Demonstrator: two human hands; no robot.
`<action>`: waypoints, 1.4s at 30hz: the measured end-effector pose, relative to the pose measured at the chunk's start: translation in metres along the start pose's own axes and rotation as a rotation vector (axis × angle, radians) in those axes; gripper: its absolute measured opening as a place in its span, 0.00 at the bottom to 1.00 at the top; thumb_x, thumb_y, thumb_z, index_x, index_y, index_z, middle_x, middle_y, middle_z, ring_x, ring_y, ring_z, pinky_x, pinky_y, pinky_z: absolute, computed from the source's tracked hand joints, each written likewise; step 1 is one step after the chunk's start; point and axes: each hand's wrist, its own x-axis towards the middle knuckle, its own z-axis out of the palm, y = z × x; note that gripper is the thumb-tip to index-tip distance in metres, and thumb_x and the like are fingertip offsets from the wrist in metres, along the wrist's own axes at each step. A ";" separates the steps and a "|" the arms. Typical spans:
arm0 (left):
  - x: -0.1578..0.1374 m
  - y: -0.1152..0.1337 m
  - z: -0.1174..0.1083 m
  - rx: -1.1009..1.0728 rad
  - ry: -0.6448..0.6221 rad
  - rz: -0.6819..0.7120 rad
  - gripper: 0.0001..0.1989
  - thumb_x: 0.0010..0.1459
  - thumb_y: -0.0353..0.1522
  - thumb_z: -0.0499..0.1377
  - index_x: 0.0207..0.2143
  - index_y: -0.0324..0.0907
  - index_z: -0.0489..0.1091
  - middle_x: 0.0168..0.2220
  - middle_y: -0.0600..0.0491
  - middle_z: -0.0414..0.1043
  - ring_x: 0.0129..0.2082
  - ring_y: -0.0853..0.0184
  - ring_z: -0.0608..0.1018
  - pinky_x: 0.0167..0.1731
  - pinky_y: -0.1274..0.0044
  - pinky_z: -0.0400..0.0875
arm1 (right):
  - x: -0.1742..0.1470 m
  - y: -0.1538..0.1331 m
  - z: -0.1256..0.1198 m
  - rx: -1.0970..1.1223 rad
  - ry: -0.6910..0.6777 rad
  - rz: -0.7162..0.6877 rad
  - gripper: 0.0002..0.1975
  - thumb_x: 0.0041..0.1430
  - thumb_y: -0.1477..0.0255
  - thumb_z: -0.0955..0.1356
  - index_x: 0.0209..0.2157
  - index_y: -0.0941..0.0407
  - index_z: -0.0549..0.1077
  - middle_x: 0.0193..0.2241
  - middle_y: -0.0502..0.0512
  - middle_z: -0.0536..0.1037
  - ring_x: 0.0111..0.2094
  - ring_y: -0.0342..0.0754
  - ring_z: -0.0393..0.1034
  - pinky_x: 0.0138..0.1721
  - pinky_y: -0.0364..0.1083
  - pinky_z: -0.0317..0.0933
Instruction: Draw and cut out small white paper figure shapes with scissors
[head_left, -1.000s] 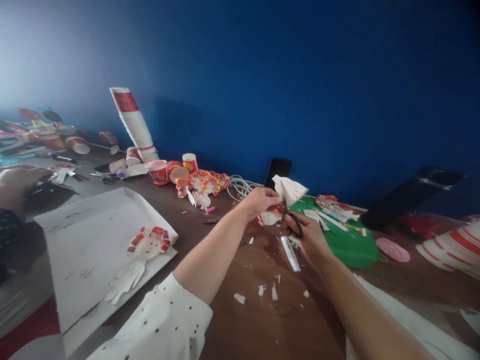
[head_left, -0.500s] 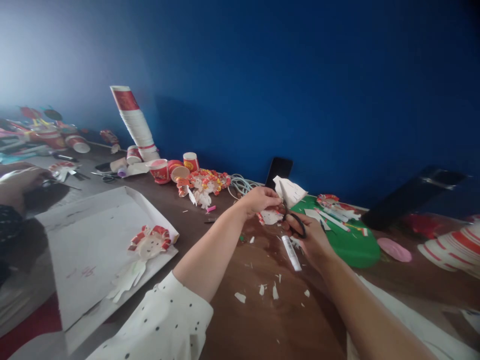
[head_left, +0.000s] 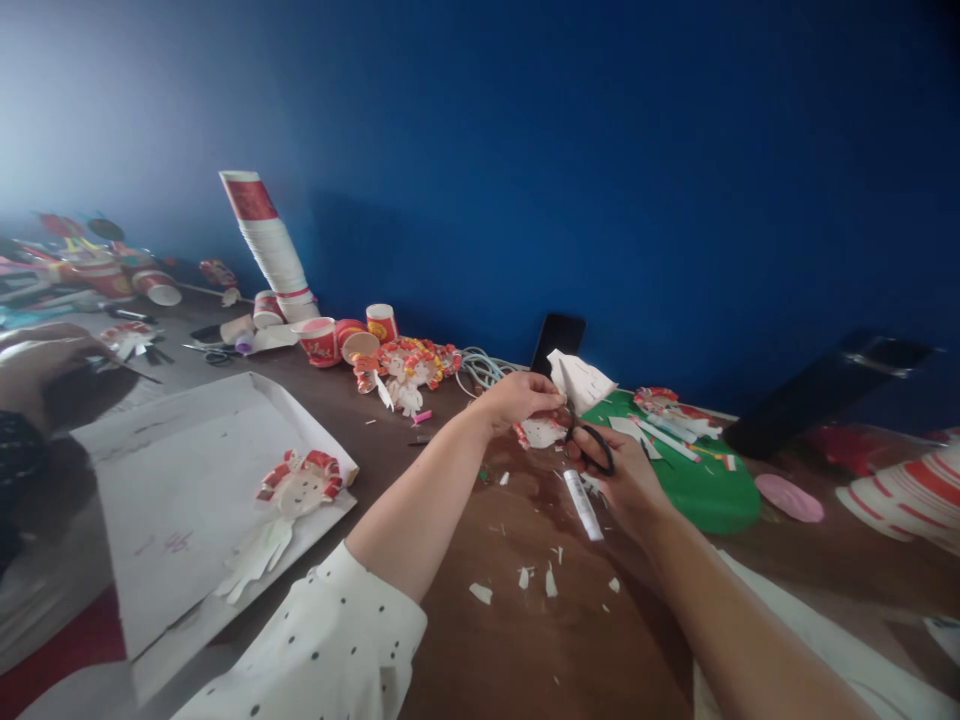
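My left hand (head_left: 521, 400) pinches a white piece of paper (head_left: 581, 384) that stands up beyond the fingertips. In my right hand (head_left: 619, 462) is a pair of scissors with black handles (head_left: 600, 455), its blades up against the paper near my left fingers. Just under my hands lies a paper doll head with red curls (head_left: 541, 433), partly hidden. A white glue stick (head_left: 583, 505) rests on the brown table, close below the scissors. Small white paper scraps (head_left: 550, 582) are scattered nearer to me.
Left is a white sheet (head_left: 202, 480) bearing a curly-haired paper doll (head_left: 301, 483), with another person's hand (head_left: 56, 350) beyond. A tilted cup stack (head_left: 274, 250) and paper cups (head_left: 319, 342) line the wall. A phone (head_left: 559, 342) leans there. Pens (head_left: 667, 438) lie on green paper (head_left: 705, 495).
My hands and the paper are almost where they were; the scissors' handles have shifted very slightly. The other person's hand at the left has moved a little and is blurred.
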 end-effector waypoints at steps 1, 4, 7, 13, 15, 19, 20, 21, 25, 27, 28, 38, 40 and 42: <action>0.000 0.000 0.000 0.007 0.001 0.002 0.06 0.55 0.26 0.61 0.25 0.36 0.69 0.24 0.51 0.74 0.23 0.73 0.74 0.31 0.78 0.69 | 0.000 0.000 0.000 0.000 -0.001 0.000 0.19 0.49 0.55 0.73 0.21 0.57 0.72 0.20 0.51 0.68 0.23 0.42 0.58 0.23 0.43 0.48; 0.000 0.000 -0.001 0.033 0.003 0.010 0.06 0.54 0.26 0.61 0.25 0.36 0.69 0.24 0.51 0.74 0.23 0.73 0.73 0.30 0.78 0.68 | 0.000 0.000 -0.001 -0.006 -0.004 0.009 0.20 0.48 0.54 0.73 0.22 0.57 0.72 0.20 0.51 0.68 0.23 0.42 0.58 0.22 0.43 0.49; -0.001 0.001 -0.002 0.057 0.004 0.018 0.06 0.54 0.27 0.61 0.25 0.36 0.69 0.24 0.52 0.74 0.24 0.73 0.73 0.31 0.79 0.68 | 0.000 0.001 -0.001 -0.010 0.000 0.016 0.20 0.48 0.53 0.73 0.22 0.57 0.72 0.20 0.51 0.67 0.23 0.42 0.58 0.22 0.43 0.49; -0.001 0.002 -0.003 0.076 -0.001 0.024 0.05 0.54 0.27 0.62 0.26 0.36 0.70 0.25 0.52 0.74 0.25 0.73 0.74 0.33 0.78 0.68 | 0.000 0.002 -0.001 0.025 -0.014 0.011 0.18 0.49 0.56 0.73 0.23 0.57 0.73 0.20 0.50 0.67 0.23 0.41 0.57 0.22 0.43 0.47; 0.000 0.001 -0.001 0.028 0.007 0.017 0.05 0.54 0.27 0.62 0.25 0.37 0.70 0.24 0.52 0.74 0.24 0.73 0.74 0.32 0.78 0.68 | 0.000 0.001 0.000 0.034 -0.003 0.007 0.19 0.50 0.56 0.73 0.23 0.57 0.72 0.20 0.50 0.67 0.22 0.41 0.57 0.22 0.43 0.47; 0.002 -0.004 0.002 -0.026 0.053 0.024 0.05 0.52 0.29 0.64 0.29 0.37 0.71 0.25 0.53 0.73 0.23 0.73 0.73 0.31 0.78 0.68 | 0.001 0.000 0.000 0.055 0.024 -0.006 0.18 0.48 0.56 0.74 0.22 0.57 0.73 0.20 0.50 0.68 0.22 0.41 0.57 0.22 0.43 0.48; 0.003 -0.005 0.001 -0.013 0.053 0.032 0.07 0.50 0.31 0.66 0.30 0.37 0.71 0.25 0.53 0.73 0.23 0.73 0.73 0.30 0.78 0.68 | 0.001 0.000 0.000 0.060 0.026 -0.007 0.18 0.48 0.56 0.74 0.23 0.57 0.73 0.20 0.50 0.68 0.22 0.41 0.57 0.22 0.43 0.48; 0.004 -0.006 0.001 0.005 0.051 0.042 0.10 0.49 0.32 0.67 0.32 0.37 0.72 0.26 0.53 0.73 0.23 0.73 0.73 0.30 0.78 0.67 | 0.002 0.000 -0.001 0.061 0.027 -0.008 0.18 0.48 0.56 0.74 0.23 0.57 0.74 0.20 0.50 0.68 0.22 0.41 0.57 0.23 0.43 0.49; 0.006 -0.008 -0.004 0.065 0.120 0.132 0.16 0.49 0.40 0.67 0.34 0.38 0.72 0.28 0.53 0.72 0.25 0.74 0.71 0.30 0.78 0.65 | 0.005 0.002 -0.004 0.033 0.032 -0.001 0.17 0.48 0.57 0.74 0.30 0.57 0.77 0.21 0.49 0.68 0.23 0.41 0.58 0.24 0.43 0.50; 0.006 -0.007 -0.005 0.087 0.200 0.174 0.16 0.51 0.43 0.65 0.34 0.38 0.72 0.28 0.54 0.72 0.26 0.74 0.70 0.30 0.79 0.64 | 0.005 0.003 -0.005 0.019 0.033 0.006 0.17 0.48 0.57 0.74 0.31 0.58 0.78 0.21 0.49 0.68 0.23 0.41 0.58 0.25 0.43 0.51; 0.007 -0.006 -0.005 0.098 0.239 0.184 0.16 0.51 0.42 0.65 0.34 0.39 0.72 0.28 0.54 0.72 0.25 0.74 0.70 0.29 0.79 0.63 | 0.005 0.003 -0.005 0.011 0.027 0.006 0.17 0.48 0.57 0.74 0.30 0.58 0.78 0.21 0.49 0.68 0.23 0.41 0.58 0.25 0.43 0.51; 0.008 -0.007 -0.005 0.067 0.268 0.176 0.11 0.48 0.36 0.66 0.27 0.38 0.70 0.23 0.57 0.68 0.22 0.75 0.67 0.26 0.80 0.61 | 0.008 0.007 -0.011 -0.034 -0.028 0.014 0.16 0.50 0.58 0.74 0.24 0.58 0.76 0.21 0.49 0.69 0.23 0.40 0.59 0.27 0.43 0.52; 0.008 -0.008 -0.007 0.048 0.242 0.174 0.12 0.47 0.36 0.67 0.27 0.39 0.69 0.22 0.57 0.68 0.21 0.75 0.67 0.26 0.80 0.61 | 0.008 0.008 -0.012 -0.028 -0.034 0.020 0.15 0.50 0.59 0.74 0.27 0.58 0.77 0.21 0.49 0.69 0.23 0.40 0.59 0.27 0.43 0.52; 0.009 -0.009 -0.008 0.042 0.227 0.183 0.12 0.47 0.36 0.67 0.27 0.39 0.69 0.22 0.58 0.68 0.21 0.76 0.67 0.26 0.80 0.61 | 0.008 0.009 -0.012 -0.002 -0.036 0.023 0.15 0.50 0.59 0.74 0.31 0.58 0.78 0.22 0.49 0.70 0.24 0.41 0.59 0.27 0.43 0.53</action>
